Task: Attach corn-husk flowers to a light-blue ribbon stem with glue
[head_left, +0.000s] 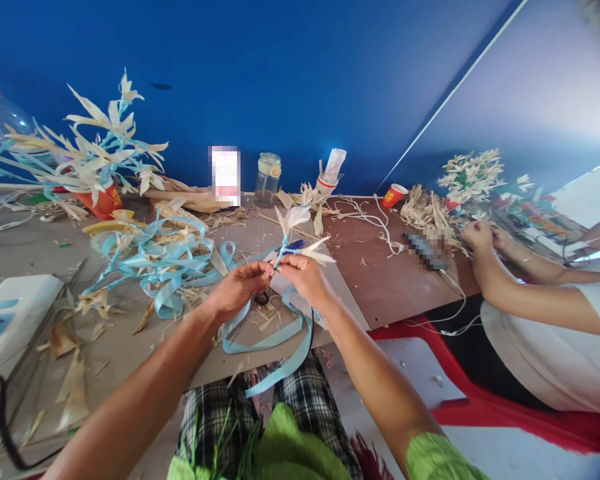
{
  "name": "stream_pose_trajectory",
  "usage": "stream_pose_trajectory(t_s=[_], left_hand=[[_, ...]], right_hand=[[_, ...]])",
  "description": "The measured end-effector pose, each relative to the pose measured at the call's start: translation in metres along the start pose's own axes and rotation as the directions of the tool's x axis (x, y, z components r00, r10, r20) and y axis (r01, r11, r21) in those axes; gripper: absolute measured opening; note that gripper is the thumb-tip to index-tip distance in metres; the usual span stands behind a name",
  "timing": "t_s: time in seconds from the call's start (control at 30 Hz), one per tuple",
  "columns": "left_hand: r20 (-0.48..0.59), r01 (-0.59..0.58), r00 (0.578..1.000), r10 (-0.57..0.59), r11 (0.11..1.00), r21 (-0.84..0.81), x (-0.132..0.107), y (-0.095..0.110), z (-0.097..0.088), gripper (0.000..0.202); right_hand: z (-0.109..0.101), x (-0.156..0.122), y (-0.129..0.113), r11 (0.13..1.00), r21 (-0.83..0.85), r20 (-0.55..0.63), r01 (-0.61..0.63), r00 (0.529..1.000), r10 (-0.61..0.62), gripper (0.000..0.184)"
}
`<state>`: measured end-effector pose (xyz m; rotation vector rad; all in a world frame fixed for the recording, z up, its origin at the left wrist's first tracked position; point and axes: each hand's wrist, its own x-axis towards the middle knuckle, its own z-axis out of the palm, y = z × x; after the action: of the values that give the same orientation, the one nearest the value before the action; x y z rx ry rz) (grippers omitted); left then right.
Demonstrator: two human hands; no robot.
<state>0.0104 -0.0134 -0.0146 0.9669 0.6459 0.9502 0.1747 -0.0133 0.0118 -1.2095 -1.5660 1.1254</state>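
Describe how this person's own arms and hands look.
The left hand and right hand are ungloved, with no watch or bracelet showing. A bright green sleeve shows high on the right arm; the left arm is bare where visible.

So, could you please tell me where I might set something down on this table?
Mostly bare is the brown tabletop between the right hand and the phone, bar a few scraps. A grey patch lies between the white power strip and the red cup. It is crowded left of the left hand, with tangled blue ribbon, and along the wall.
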Motion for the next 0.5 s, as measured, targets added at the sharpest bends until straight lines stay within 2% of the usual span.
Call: stream_pose_trajectory(t_s=[0.1,0.2,0.37,0.5], left_hand=[[0.020,-0.013,1.000,0.014,0.999,-0.031,-0.001,0.000,0.002,0.016],[-0.013,-0.034,0.999,0.033,0.998,-0.060,-0.003,0.002,0.006,0.015],[-0.004,0.069,0.997,-0.071,0.978,-0.195,-0.005,0.006,0.015,0.015],[-0.105,0.037,0.992,-0.068,0.960,-0.279,-0.004,0.009,0.019,0.019]], right_hand=[[0.003,0.001,0.003,0.988,0.143,-0.025,-0.061,0.998,0.065,0.016],[0.005,-0.002,0.004,0.986,0.150,-0.080,-0.076,0.993,0.089,0.019],[0.007,-0.006,0.007,0.999,-0.004,-0.128,-0.048,0.991,0.047,0.023],[0.008,-0.006,0.008,0.986,-0.156,-0.120,-0.059,0.992,0.041,0.023]])
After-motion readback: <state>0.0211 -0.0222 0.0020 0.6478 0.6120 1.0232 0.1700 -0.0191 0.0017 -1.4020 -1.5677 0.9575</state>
